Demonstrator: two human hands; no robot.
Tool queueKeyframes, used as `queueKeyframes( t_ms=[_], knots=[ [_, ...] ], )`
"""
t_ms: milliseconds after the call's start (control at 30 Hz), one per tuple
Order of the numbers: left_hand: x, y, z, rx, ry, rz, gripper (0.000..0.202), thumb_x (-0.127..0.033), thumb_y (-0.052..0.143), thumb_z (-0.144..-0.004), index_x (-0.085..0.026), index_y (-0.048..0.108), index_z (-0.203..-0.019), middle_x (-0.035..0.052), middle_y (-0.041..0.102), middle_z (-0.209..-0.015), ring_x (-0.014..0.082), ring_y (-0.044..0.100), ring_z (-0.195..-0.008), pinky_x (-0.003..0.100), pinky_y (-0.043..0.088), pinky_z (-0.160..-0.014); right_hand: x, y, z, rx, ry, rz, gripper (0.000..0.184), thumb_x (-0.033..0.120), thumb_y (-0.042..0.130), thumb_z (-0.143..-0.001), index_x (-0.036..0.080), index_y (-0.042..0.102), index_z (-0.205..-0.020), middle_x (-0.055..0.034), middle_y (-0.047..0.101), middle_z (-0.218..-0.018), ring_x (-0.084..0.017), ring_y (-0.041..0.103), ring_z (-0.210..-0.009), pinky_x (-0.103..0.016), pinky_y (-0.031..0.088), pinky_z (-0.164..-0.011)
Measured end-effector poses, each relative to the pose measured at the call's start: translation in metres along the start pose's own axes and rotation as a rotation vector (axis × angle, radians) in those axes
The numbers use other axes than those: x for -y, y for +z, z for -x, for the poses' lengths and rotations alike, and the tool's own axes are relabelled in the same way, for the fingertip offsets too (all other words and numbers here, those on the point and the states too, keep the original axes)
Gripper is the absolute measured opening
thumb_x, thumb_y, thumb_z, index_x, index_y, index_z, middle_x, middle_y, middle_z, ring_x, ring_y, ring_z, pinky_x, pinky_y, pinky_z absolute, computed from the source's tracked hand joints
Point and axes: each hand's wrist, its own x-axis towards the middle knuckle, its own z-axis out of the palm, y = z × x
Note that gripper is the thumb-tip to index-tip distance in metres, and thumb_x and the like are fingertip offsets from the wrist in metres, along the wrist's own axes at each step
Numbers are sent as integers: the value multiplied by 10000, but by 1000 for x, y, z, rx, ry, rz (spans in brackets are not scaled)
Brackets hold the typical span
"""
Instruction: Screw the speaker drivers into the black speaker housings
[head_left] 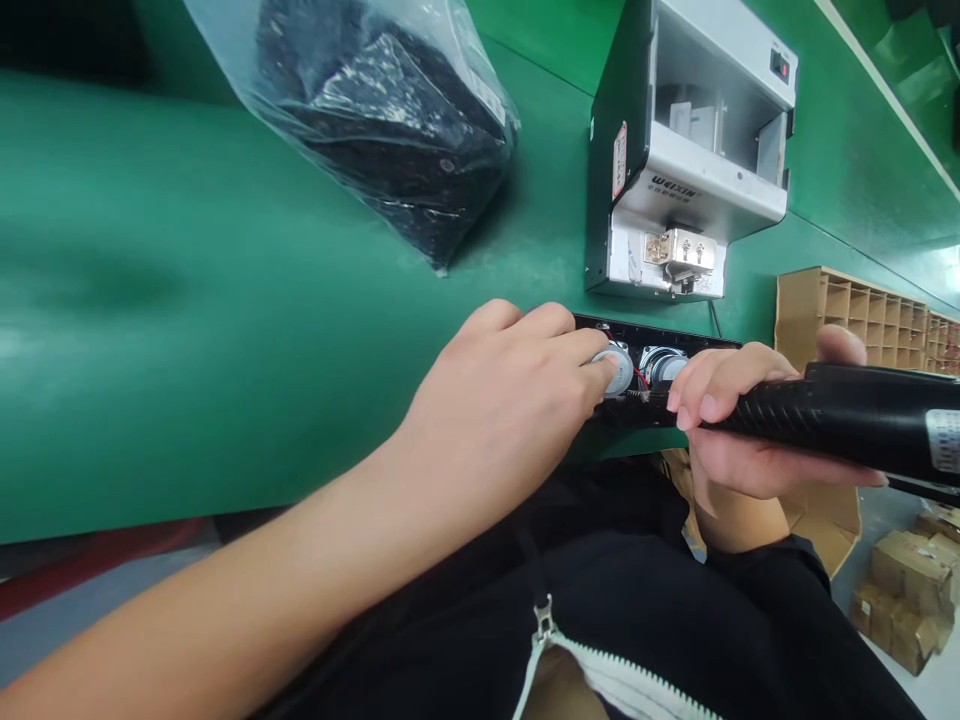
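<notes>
A long black housing [701, 342] lies near the front edge of the green table, with two round speakers and a red wire in it. My left hand [517, 385] is closed on the left speaker [618, 370], its thumb and index finger at the silvery round back. The right speaker [664, 364] sits beside it, partly covered by my right fingers. My right hand [739, 400] is wrapped around a black electric screwdriver [862, 415], held level with its narrow end toward the housing. The screwdriver's tip is hidden by my fingers and the housing.
A clear bag of black parts [390, 110] lies on the green table [187, 330]. A grey WEIXIN machine [690, 150] stands behind the housing. Cardboard divider trays [862, 310] are at the right, with cardboard boxes [911, 585] on the floor below.
</notes>
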Motion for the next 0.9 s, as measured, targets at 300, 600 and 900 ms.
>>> queueKeyframes(
  t_ms=[300,600,900],
  knots=[
    [-2,-1,0,10,-2,25,235,-96,617,-1097,-204,818,-1038,72,874,-1183,296,678,-969,454,319,-743,-2,1,13,140,-89,93,467,564,736,-1090,325,688,-1488,60,706,-741,-134,636,-494,-275,619,-492],
    [-1,3,-1,47,-13,58,195,-106,677,-1072,-208,844,-1070,66,878,-1184,278,676,-993,425,304,-758,-4,-4,11,245,-151,90,486,391,752,-1051,272,651,-1511,52,716,-757,-142,666,-551,-284,646,-551],
    [10,13,8,-92,22,173,219,-220,632,-1136,-235,850,-1117,85,874,-1255,280,751,-1075,429,483,-829,-12,9,19,63,-152,52,661,771,645,-1086,287,688,-1534,55,681,-716,-131,561,-465,-260,564,-454]
  ],
)
